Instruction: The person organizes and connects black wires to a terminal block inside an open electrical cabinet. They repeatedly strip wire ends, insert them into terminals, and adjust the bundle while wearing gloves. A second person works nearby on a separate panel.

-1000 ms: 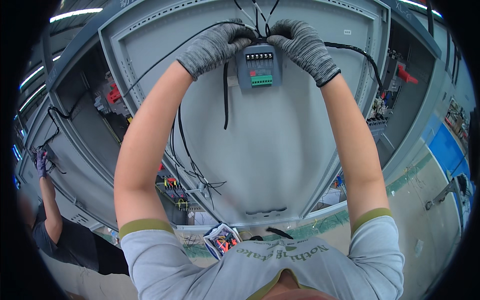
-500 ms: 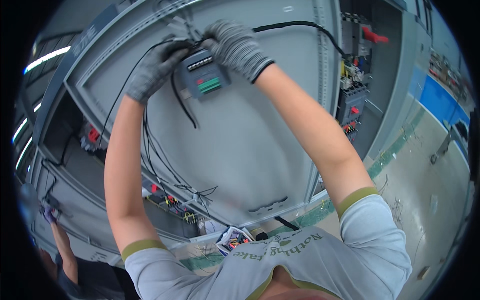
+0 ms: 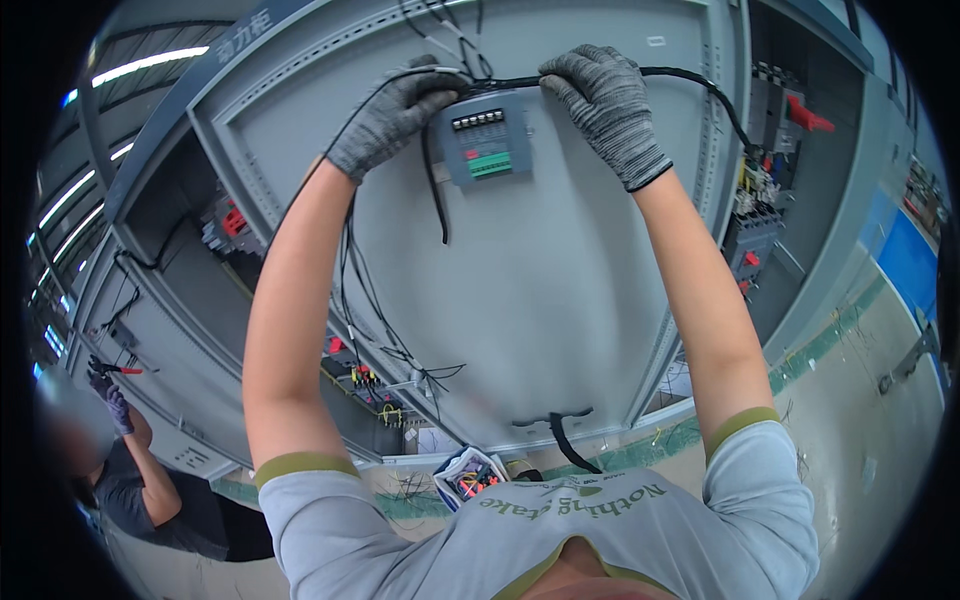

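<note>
Nearest, at the bottom edge: the person's pale T-shirt [image 3: 700, 540] w/ olive trim, both bare forearms reaching up. L hand [image 3: 400, 115], in a grey knit glove, has its grip closed on a black cable [image 3: 518, 83] by the upper L corner of the grey module [image 3: 505, 140]; fingertips partly hidden. R hand [image 3: 610, 110], same glove type, pinches the cable farther R, past the module. Cable runs approx. straight btw the hands, along the module's top edge, then arcs down to the R.

Module sits on the upper part of the cabinet door [image 3: 540, 270], green connector [image 3: 490, 164] low on its face, row of terminals above. Door = smooth light-grey sheet w/ perforated side frame. Black strip [image 3: 436, 200] hangs just L of module; thin wires [image 3: 365, 270] trail down the door's L side. Box [image 3: 457, 463] w/ red & orange items near the door's lower edge; black strap [image 3: 565, 445] beside it.

Beyond, R: open cabinet [image 3: 820, 190] w/ red handle [image 3: 808, 115] & wiring. Floor [image 3: 850, 430] pale, green band [image 3: 800, 355], scraps abt. L: co-worker [image 3: 150, 490], gloved hand by red-handled tool [image 3: 120, 370]. Far: blue panel [image 3: 910, 270] R, ceiling lights [image 3: 150, 68] upper L.
</note>
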Demonstrator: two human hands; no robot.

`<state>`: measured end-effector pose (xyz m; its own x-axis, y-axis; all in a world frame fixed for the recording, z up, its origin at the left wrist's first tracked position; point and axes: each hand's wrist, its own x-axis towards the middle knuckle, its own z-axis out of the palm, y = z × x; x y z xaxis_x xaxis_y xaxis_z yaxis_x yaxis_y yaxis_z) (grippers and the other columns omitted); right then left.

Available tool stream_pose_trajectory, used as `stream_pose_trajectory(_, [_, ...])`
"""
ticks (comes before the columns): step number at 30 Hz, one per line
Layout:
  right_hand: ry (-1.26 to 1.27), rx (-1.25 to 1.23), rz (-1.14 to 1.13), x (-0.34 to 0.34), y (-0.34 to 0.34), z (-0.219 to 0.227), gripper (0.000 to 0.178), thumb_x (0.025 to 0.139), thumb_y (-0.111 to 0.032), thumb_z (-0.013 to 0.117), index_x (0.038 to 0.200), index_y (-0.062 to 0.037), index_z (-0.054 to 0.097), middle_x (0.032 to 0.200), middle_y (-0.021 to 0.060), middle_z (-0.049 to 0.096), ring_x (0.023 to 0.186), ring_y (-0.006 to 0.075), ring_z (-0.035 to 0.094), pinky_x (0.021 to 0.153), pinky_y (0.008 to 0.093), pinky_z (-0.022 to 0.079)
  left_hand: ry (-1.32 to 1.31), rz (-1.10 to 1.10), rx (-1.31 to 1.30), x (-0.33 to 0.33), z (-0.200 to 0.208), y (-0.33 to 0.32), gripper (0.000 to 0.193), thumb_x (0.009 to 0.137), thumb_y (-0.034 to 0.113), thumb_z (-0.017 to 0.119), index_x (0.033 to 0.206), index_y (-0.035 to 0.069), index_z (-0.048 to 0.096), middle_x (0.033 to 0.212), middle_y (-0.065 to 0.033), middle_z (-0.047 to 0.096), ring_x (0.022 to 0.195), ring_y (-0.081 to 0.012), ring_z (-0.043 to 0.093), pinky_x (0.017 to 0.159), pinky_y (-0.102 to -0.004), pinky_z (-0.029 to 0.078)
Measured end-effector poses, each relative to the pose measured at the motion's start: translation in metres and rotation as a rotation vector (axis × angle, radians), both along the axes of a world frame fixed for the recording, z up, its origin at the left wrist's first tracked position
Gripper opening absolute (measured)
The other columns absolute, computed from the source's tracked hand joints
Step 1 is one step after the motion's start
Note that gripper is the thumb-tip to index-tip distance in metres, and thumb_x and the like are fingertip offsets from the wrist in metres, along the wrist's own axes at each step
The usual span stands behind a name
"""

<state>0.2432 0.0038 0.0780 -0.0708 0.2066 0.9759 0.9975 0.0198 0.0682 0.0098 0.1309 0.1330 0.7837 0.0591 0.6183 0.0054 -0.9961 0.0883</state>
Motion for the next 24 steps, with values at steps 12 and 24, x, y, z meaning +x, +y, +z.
stream_pose_trajectory(12, [0.034, 0.046, -0.013, -0.057, 0.015, 0.016, 0.022, 0.084, -0.029, 0.067, 0.094, -0.0089, 0.069, 0.082, 0.0081, 0.067, 0.088, 0.0226, 0.062, 0.079, 0.0327, 0.049, -0.003, 0.069, -0.087, -0.01, 0.01, -0.013, 0.034, 0.093, 0.025, 0.059, 0.121, 0.006, 0.061, 0.109, -0.0084, 0.065, 0.105, -0.0168, 0.058, 0.097, -0.0296, 0.044])
stream_pose_trajectory(24, [1.19, -0.201, 1.592, -0.12, 0.0, -0.029, 0.021, 0.093, -0.017, 0.058, 0.105, 0.0, 0.055, 0.081, 0.0036, 0.058, 0.066, 0.0118, 0.06, 0.064, 0.0261, 0.055, -0.081, 0.231, 0.171, -0.022, -0.011, -0.073, 0.031, 0.093, 0.023, 0.058, 0.118, 0.006, 0.062, 0.1, -0.0099, 0.066, 0.091, -0.0163, 0.062, 0.086, -0.0311, 0.05])
